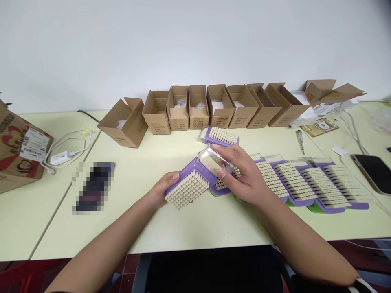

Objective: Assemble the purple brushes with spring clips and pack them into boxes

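A purple scrubbing brush [187,188] with rows of cream bristles is held up over the table, bristles facing me. My left hand [163,187] grips it by its left edge, thumb on top. At its upper right end sits a clear plastic box [214,159], pinched between the thumb and fingers of my right hand [244,173]. The box touches the brush; whether it is joined to it I cannot tell. A similar brush [222,135] lies just behind my hands. To the right, several more purple brushes [296,183] lie in a row, partly hidden by my right hand.
Several open cardboard boxes [161,122] line the wall, some with clear or white plastic inside. A screwdriver [300,141], a gold card [319,127] and a phone [374,171] are on the right. On the left are a printed carton [30,142], white cable [82,148] and a blurred dark object [94,187].
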A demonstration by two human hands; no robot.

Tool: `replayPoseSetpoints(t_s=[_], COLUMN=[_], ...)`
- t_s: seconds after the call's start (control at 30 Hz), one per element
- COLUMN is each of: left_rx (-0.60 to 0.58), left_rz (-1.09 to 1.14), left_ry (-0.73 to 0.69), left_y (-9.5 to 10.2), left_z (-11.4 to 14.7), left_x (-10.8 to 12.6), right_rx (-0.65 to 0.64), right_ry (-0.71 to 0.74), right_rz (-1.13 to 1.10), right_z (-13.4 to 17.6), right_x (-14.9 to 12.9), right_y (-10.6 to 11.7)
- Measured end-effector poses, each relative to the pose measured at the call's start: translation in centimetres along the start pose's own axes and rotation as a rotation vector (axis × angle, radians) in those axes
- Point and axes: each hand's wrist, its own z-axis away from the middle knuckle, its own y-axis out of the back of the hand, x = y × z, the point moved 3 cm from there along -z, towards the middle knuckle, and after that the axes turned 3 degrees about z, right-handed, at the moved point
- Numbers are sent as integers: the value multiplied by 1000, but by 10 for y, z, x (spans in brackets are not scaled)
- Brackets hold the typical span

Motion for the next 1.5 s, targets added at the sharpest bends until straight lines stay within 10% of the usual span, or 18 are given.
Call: replayPoseSetpoints(t_s=[0.87, 1.1, 1.33, 1.5], left_rx=[3, 318, 357, 526], left_rz=[6, -563, -1269, -1157], left_ry=[38, -339, -619, -587], left_y=[6, 15, -17, -23], left_z=[-3, 4, 17, 20], left_x=[-6, 14, 18, 8], right_rx=[-158, -53, 131, 112], right_ry=[-169, -464, -551, -559], right_rz=[-225, -557, -549, -638], right_z=[3, 7, 10, 10], right_x=[-2, 7, 19, 17], right_y=[-23, -31, -27, -28])
